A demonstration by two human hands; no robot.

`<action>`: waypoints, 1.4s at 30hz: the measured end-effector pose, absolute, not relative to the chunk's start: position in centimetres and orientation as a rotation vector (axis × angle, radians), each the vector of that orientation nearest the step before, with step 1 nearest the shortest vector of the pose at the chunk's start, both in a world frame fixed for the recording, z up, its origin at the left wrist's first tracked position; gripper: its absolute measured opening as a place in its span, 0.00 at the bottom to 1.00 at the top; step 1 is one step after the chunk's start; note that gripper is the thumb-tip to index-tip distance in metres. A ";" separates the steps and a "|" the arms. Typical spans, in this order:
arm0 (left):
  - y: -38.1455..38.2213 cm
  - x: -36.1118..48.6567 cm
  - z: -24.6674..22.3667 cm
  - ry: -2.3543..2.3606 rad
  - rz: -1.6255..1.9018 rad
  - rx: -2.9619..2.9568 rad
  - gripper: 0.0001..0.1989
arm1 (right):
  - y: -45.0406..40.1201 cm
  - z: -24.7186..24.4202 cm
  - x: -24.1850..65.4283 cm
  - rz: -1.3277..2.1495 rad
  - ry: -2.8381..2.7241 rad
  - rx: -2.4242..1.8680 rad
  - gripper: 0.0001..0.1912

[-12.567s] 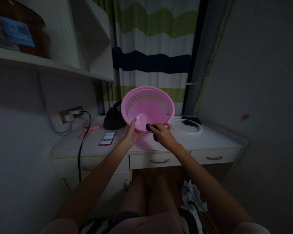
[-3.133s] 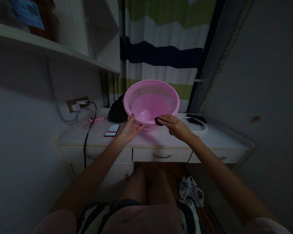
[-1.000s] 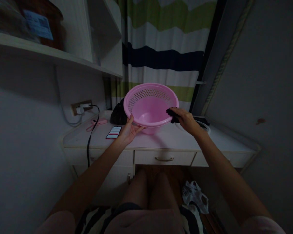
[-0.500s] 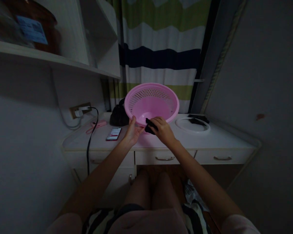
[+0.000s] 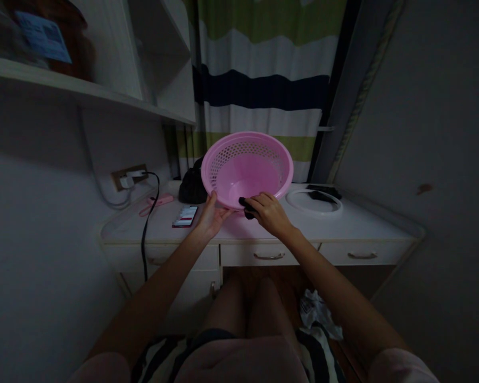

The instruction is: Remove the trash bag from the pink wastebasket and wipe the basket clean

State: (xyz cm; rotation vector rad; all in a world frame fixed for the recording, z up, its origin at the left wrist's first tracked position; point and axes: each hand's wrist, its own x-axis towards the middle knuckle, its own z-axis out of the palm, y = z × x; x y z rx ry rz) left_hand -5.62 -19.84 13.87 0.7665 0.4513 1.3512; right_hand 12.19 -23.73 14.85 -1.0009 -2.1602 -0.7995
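Observation:
A pink basket (image 5: pixel 243 173) with a perforated band is tilted so that its inside faces me, above the white desk. My left hand (image 5: pixel 211 218) grips its near left rim, thumb on the edge and fingers underneath. A bunched black cloth (image 5: pixel 248 206) is pinched in my right hand (image 5: pixel 267 213) and touches the near rim. The fingertips of my right hand are partly hidden by the cloth.
On the desk (image 5: pixel 231 230) lie a phone (image 5: pixel 186 216), a pink item (image 5: pixel 162 199), a black bag (image 5: pixel 192 186) and a white ring (image 5: pixel 314 202) beside black fabric (image 5: pixel 325 192). A black cable (image 5: pixel 146 234) hangs at left, below a shelf (image 5: pixel 104 93).
The basket has been tipped slightly more toward me. My left hand has shifted a little left along with its rim, and my right hand with the cloth has moved slightly right.

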 end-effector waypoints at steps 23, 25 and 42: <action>-21.8 -4.0 14.7 0.447 1.308 0.683 0.18 | -23.5 15.6 7.9 -0.548 -2.185 -1.040 0.20; -21.4 -4.3 14.6 0.446 1.306 0.709 0.20 | -23.6 15.5 9.2 -0.564 -2.194 -0.986 0.17; -21.1 -4.1 15.0 0.388 1.320 0.561 0.12 | -23.1 15.6 9.6 -0.848 -2.434 -0.763 0.20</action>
